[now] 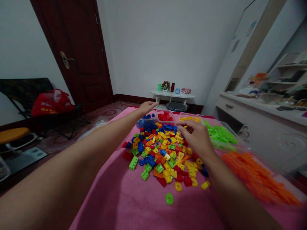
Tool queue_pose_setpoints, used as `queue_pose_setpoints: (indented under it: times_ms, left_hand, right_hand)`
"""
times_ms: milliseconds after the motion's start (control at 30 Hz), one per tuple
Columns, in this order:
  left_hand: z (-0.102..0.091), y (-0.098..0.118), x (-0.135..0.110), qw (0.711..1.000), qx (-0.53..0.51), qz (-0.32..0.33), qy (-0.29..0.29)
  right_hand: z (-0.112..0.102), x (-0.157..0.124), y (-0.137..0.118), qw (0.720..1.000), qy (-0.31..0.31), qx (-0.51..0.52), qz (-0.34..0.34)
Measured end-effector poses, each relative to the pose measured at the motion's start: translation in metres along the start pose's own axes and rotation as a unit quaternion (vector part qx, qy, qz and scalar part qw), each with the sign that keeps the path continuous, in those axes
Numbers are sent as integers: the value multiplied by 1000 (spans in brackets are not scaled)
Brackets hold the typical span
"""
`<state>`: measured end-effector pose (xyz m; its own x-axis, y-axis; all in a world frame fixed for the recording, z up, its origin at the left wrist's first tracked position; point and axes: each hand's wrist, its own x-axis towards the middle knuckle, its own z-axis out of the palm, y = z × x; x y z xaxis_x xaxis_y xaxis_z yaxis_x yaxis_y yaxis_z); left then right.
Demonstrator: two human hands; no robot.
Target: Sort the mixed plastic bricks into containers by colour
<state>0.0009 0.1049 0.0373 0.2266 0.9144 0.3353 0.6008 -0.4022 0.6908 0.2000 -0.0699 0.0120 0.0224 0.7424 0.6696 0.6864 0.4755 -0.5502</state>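
My left hand (148, 107) is stretched out over the round tub of blue pieces (146, 122) at the far left of the table. Its fingers are extended, and nothing shows in them. My right hand (195, 131) hovers over the right side of a mixed heap of toy building bricks (163, 150), just in front of the box of yellow pieces (190, 117). Its index finger and thumb point left, slightly apart, while the other fingers curl under and are partly hidden. Red, blue, yellow, green and orange bricks make up the heap. A green ring (169, 198) lies nearest me.
Behind the heap stands a box of red bricks (165, 116). To the right are a box of green pieces (220, 134) and a large pile of orange pieces (259, 175). A pink cloth (134, 204) covers the table. A white dresser (254, 124) stands further right.
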Motion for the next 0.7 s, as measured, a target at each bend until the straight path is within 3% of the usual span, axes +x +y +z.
queue_pose_setpoints:
  times_ms: [133,233,367,500,600,700]
  left_hand:
    - [6,-9,-47,991,106,77,13]
    - [3,-12,-84,963,247,106,15]
    - [-3,-21,-111,940,333,69,-6]
    - [6,-43,-113,960,267,-18,-87]
    - [16,-56,-113,980,159,-25,-120]
    - [19,-53,-121,985,19,-11,-169]
  right_hand:
    - [0,1,0,1000,2,-1,-10]
    - [1,1,-2,1000,0,4,-21]
    - [3,0,-7,999,-17,-1,-43]
    - [5,-3,-9,998,-35,3,-55]
    - [7,-4,-9,997,-44,11,-61]
    - [8,-5,-9,997,-41,18,-68]
